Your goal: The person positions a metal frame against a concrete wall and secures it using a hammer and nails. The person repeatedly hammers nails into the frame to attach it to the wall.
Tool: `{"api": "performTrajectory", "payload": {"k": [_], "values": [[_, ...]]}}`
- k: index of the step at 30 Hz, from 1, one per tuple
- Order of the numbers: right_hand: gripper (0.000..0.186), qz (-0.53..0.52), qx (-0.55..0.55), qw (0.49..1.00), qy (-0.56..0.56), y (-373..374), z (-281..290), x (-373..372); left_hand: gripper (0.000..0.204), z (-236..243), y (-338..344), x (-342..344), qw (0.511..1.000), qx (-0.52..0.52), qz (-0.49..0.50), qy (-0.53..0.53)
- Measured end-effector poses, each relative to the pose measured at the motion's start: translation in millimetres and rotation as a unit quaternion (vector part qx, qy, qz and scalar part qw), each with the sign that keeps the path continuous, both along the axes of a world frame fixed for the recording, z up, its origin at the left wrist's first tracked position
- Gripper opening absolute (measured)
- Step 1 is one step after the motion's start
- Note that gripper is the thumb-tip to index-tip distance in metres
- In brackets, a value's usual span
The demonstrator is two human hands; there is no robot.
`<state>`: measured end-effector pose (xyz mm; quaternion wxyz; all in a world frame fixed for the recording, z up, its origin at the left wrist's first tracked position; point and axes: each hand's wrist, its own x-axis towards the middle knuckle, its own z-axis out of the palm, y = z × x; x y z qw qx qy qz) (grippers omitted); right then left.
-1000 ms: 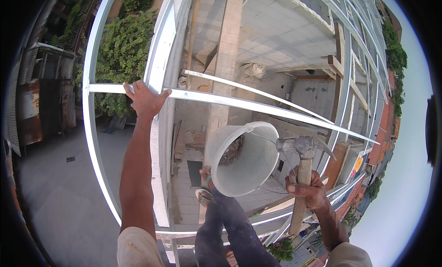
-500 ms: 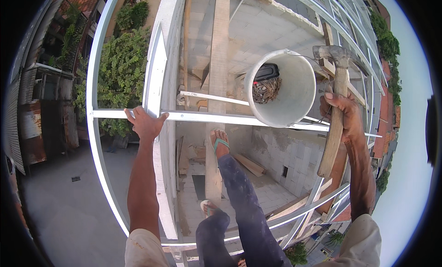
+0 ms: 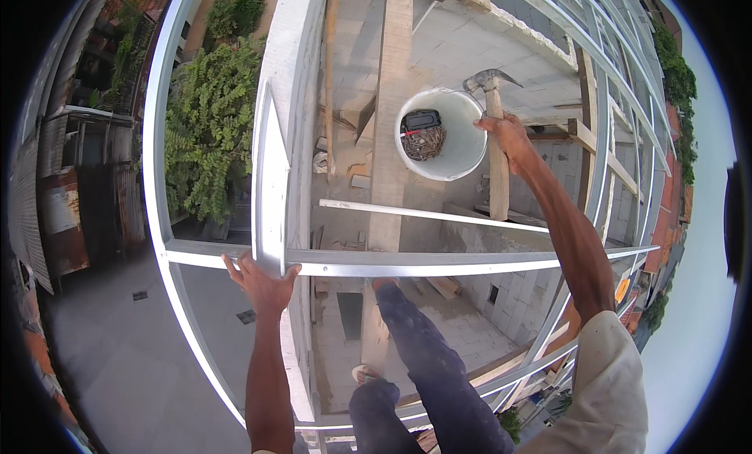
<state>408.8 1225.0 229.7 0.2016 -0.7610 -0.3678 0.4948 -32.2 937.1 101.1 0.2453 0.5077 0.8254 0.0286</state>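
Observation:
My right hand is closed around the wooden handle of a claw hammer, whose metal head points up and away from me. Right beside that hand is a white bucket, its mouth facing me. Inside lie a heap of nails or screws and a black case. Whether the hand also has the bucket's handle cannot be made out. On the left, my left hand grips a silver metal crossbar, thumb and forefinger spread along it where an upright metal piece meets it.
A wooden plank runs across the drop below, with my sandalled foot on it. Pale block walls surround the room beneath. Metal framing rises at right; a thin white bar lies beyond the crossbar. A leafy tree stands outside left.
My right hand has moved away from me and to the left with the hammer, which has turned. The bucket is farther off, beyond the crossbar. My left hand stays on the bar.

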Motion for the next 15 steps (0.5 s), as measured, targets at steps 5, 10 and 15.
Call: {"api": "performTrajectory", "payload": {"k": [5, 10, 15], "values": [[0.047, 0.055, 0.006, 0.998, -0.004, 70.5, -48.5, -10.0, 0.114, -6.5, -5.9, -1.5, 0.999, 0.042, -0.026, 0.004], [0.05, 0.073, 0.025, 0.997, -0.026, 126.2, -74.1, -32.6, 0.115, 2.7, 2.2, 1.2, 0.999, 0.01, 0.026, -0.016], [0.053, 0.05, 0.043, 0.996, -0.064, 166.9, -99.8, -28.7, 0.113, -2.2, 2.8, 2.3, 0.999, 0.035, -0.008, -0.01]]}}
